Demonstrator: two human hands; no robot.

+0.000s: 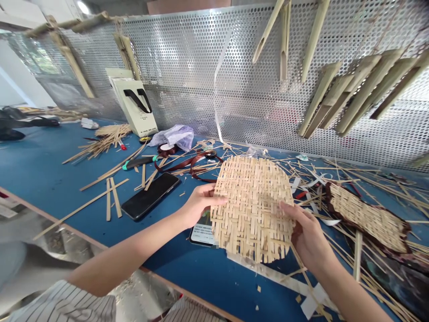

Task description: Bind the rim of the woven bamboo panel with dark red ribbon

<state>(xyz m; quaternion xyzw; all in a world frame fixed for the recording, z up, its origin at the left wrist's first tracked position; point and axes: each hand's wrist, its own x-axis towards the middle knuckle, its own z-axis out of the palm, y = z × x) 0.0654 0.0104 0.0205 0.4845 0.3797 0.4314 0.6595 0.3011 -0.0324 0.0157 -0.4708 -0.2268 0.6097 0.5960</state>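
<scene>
A woven bamboo piece [253,208] with rounded corners and uneven strip ends is held up above the blue table. My left hand [197,205] grips its left edge, thumb on the front face and fingers behind. On the right edge, my right hand [306,230] pinches it the same way, its thumb lying on the weave. Partly covered by the weave, a phone with a lit screen [202,235] lies on the table. A black phone [150,195] rests farther left.
Loose bamboo strips [110,141] and a green-tipped knife [140,162] lie at left. Brown ribbon [181,167] curls behind my left hand. A dark-edged woven piece [367,217] sits at right. A paper bag [134,105] stands before the perforated metal panel [187,67].
</scene>
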